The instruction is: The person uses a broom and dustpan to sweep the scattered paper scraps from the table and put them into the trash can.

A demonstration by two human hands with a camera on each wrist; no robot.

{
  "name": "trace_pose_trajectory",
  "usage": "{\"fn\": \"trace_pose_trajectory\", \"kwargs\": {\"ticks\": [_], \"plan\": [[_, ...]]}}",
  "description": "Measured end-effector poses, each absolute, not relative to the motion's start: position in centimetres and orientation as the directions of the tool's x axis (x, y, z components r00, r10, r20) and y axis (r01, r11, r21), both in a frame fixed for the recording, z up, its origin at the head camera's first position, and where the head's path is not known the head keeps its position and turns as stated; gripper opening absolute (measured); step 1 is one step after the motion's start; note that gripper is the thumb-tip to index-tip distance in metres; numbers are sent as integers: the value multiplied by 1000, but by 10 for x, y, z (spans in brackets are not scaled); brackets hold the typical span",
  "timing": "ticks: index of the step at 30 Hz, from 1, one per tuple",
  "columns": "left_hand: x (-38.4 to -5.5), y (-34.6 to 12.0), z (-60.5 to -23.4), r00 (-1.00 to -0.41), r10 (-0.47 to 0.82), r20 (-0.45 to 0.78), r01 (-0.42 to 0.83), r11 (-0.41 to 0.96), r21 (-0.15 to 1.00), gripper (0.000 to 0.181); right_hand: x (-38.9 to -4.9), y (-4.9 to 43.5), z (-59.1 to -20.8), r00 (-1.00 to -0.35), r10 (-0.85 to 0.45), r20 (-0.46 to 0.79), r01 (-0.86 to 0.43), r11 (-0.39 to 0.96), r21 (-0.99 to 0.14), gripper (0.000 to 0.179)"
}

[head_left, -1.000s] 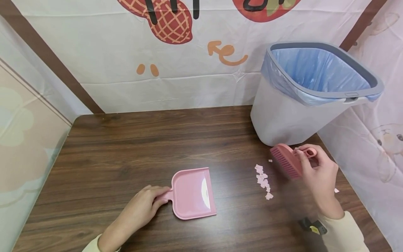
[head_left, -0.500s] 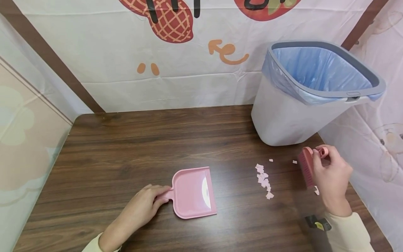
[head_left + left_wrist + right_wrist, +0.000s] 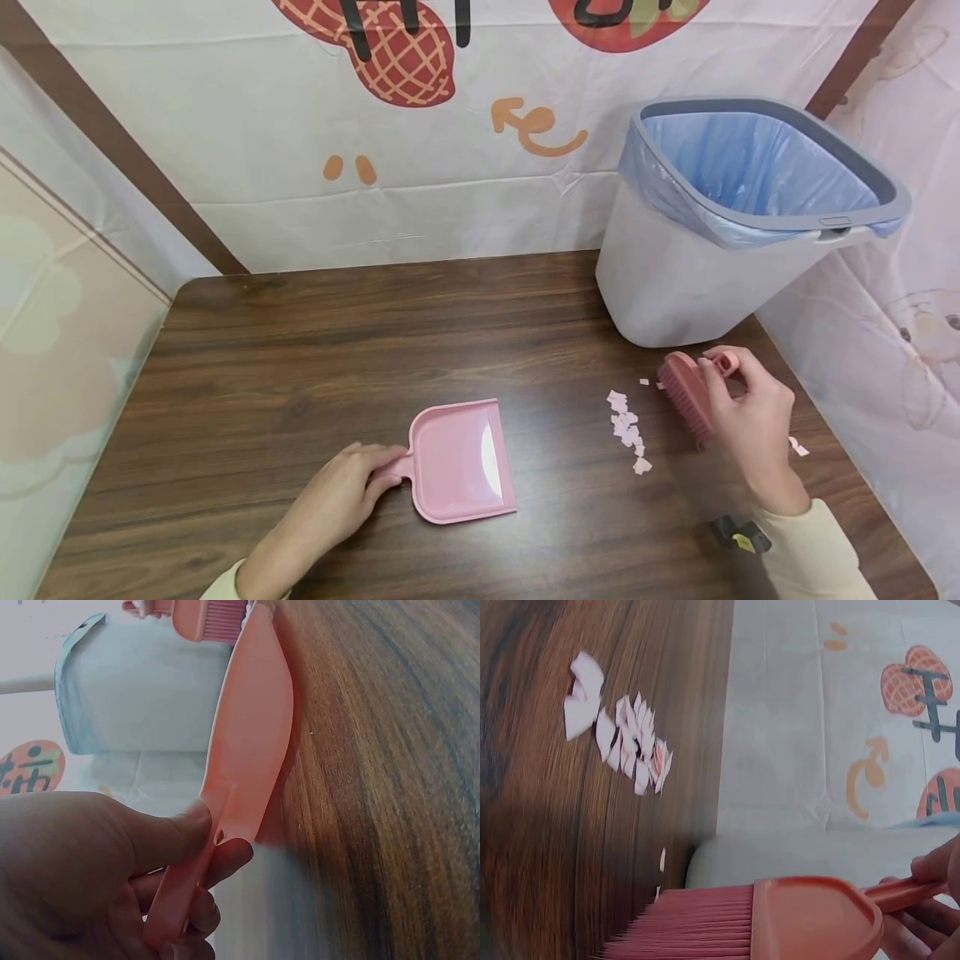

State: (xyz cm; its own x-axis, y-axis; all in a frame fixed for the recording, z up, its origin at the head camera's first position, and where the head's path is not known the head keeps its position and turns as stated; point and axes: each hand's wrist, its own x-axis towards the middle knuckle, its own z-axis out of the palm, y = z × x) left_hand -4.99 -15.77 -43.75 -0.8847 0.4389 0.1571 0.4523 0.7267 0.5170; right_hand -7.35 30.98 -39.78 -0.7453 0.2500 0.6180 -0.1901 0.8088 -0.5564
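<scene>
A pink dustpan (image 3: pixel 456 462) lies on the wooden table, its wide lip facing right. My left hand (image 3: pixel 341 492) grips its handle; in the left wrist view the thumb (image 3: pixel 176 832) presses on top with fingers curled beneath. My right hand (image 3: pixel 752 425) holds a pink hand brush (image 3: pixel 686 392) by its handle, bristles (image 3: pixel 694 922) toward the tabletop. Left of the brush lies a heap of pale pink paper scraps (image 3: pixel 625 429), also plain in the right wrist view. One small scrap (image 3: pixel 644 382) sits apart above the heap. Other scraps (image 3: pixel 798 447) lie right of my right hand.
A white bin (image 3: pixel 675 275) with a grey rim and blue liner stands at the table's back right, just behind the brush. A printed cloth (image 3: pixel 450 208) hangs along the back edge. Bare wood of the table (image 3: pixel 337 350) stretches left of the bin.
My right hand moved right with the brush, then came back left toward the heap. A scrap near the brush shifted left with it. The left hand and dustpan stayed put.
</scene>
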Motion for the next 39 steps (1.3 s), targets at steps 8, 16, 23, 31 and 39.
{"fn": "trace_pose_trajectory", "kwargs": {"ticks": [8,16,23,31,39], "plan": [[-50,-157,-438,-884,437,166,456,728,513,28,-77,299,-399,-772,145,618,-296,778,-553,6],[-50,-157,-437,-892,430,140,436,736,519,29,-79,287,-397,-811,115,574,-332,717,-613,11],[-50,-157,-438,-888,432,155,446,734,512,29,-78,288,-398,-853,-19,521,-416,628,-658,25],[-51,-158,-440,-880,447,163,464,732,499,27,-73,300,-400,-835,-208,509,-527,564,-635,34],[-51,-158,-440,-880,445,168,465,730,501,28,-70,311,-392,-815,-271,512,-580,395,-713,37]]}}
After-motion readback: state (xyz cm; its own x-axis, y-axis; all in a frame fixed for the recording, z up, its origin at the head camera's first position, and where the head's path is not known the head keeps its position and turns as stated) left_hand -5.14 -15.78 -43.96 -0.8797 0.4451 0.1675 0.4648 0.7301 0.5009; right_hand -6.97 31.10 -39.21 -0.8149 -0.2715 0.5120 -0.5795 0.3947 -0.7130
